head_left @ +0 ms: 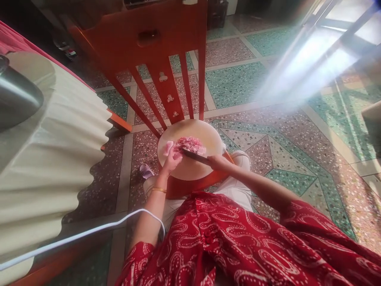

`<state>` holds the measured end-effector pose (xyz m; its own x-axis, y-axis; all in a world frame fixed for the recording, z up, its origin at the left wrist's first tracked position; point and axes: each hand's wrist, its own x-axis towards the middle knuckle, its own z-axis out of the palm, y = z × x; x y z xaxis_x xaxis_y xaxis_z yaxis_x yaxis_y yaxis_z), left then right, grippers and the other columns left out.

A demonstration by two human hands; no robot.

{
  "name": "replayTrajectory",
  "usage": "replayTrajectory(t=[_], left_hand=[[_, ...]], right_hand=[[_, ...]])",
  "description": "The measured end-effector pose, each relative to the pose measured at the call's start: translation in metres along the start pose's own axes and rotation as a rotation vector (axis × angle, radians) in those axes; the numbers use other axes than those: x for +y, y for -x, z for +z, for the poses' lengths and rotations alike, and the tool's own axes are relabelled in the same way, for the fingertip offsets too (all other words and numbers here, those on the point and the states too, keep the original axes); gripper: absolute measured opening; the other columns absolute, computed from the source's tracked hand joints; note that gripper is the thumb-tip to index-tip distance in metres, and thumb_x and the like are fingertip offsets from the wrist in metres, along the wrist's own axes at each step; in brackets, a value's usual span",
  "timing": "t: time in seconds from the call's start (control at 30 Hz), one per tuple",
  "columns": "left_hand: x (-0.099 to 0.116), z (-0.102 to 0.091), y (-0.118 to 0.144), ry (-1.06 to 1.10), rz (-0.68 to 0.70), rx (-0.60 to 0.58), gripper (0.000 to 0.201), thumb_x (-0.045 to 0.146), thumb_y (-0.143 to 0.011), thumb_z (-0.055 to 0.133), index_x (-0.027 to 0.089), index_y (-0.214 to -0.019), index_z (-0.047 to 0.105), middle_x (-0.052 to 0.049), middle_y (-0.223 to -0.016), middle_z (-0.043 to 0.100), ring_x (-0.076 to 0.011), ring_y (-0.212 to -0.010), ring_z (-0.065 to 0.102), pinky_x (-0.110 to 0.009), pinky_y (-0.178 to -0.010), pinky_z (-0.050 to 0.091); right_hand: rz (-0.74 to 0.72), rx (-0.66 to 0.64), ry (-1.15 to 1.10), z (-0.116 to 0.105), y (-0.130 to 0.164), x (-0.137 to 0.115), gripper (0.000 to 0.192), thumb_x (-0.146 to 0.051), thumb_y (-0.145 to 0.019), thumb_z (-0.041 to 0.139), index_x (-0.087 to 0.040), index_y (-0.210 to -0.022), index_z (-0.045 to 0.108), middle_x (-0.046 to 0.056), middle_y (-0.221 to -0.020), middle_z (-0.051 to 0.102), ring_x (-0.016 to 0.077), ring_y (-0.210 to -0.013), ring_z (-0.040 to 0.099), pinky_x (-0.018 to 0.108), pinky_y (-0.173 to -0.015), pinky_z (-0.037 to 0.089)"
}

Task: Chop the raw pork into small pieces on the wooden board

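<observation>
Left hand presses fingertips on pink raw meat piled mid-way on a round pale wooden board atop a red chair seat; right hand, closed, grips a dark knife just right.

Two hands work near the middle: the left hand and the right hand. One knife, one round board, one meat pile and one loose piece at its left. One chair far, one cable near left, one bangle.
</observation>
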<state>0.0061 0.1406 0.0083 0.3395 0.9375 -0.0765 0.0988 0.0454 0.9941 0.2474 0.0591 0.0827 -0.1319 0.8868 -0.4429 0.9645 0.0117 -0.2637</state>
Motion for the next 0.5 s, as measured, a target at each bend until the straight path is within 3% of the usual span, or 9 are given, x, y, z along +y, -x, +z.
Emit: replayTrajectory(t=[0.1,0.17,0.3,0.4,0.5], left_hand=[[-0.008,-0.004,0.012,-0.024,-0.025,-0.043,0.068,0.028,-0.071,0.066,0.020,-0.133,0.040,-0.012,-0.116,0.061,-0.0174,-0.092,0.062,-0.030,-0.074,0.052],[-0.014,0.001,0.024,-0.098,-0.017,-0.008,0.056,0.030,-0.076,0.062,0.018,-0.128,0.046,-0.011,-0.110,0.063,-0.0187,-0.091,0.063,-0.033,-0.075,0.053],[-0.023,0.015,0.051,-0.570,0.100,0.148,0.038,0.028,-0.084,0.052,0.016,-0.119,0.056,-0.013,-0.106,0.063,-0.0229,-0.097,0.060,-0.038,-0.085,0.049],[-0.026,0.017,0.067,-0.939,0.163,0.234,0.035,0.027,-0.084,0.051,0.014,-0.116,0.058,-0.016,-0.108,0.061,-0.0278,-0.101,0.058,-0.043,-0.088,0.046],[-0.028,0.013,0.075,-1.057,0.252,0.211,0.035,0.024,-0.084,0.052,0.016,-0.117,0.057,-0.015,-0.112,0.060,-0.0278,-0.105,0.056,-0.043,-0.090,0.045]], right_hand=[[0.003,-0.042,-0.002,0.002,0.004,-0.001,0.027,-0.025,-0.094,0.041,-0.016,-0.102,0.065,0.011,-0.089,0.069,0.0178,-0.073,0.062,0.024,-0.058,0.039],[0.013,-0.046,0.016,0.002,0.006,-0.003,0.028,-0.026,-0.094,0.039,-0.018,-0.103,0.063,0.010,-0.089,0.069,0.0188,-0.074,0.064,0.024,-0.057,0.040],[0.039,-0.034,0.050,0.001,0.009,-0.009,0.029,-0.027,-0.095,0.036,-0.019,-0.108,0.061,0.011,-0.090,0.068,0.0208,-0.077,0.066,0.025,-0.060,0.043],[0.016,0.013,0.038,0.001,0.009,-0.019,0.034,-0.027,-0.095,0.034,-0.019,-0.118,0.057,0.011,-0.090,0.069,0.0215,-0.077,0.066,0.026,-0.061,0.045],[-0.088,0.031,0.023,0.005,0.005,-0.037,0.039,-0.024,-0.094,0.035,-0.019,-0.129,0.051,0.011,-0.092,0.069,0.0212,-0.080,0.067,0.026,-0.065,0.047]])
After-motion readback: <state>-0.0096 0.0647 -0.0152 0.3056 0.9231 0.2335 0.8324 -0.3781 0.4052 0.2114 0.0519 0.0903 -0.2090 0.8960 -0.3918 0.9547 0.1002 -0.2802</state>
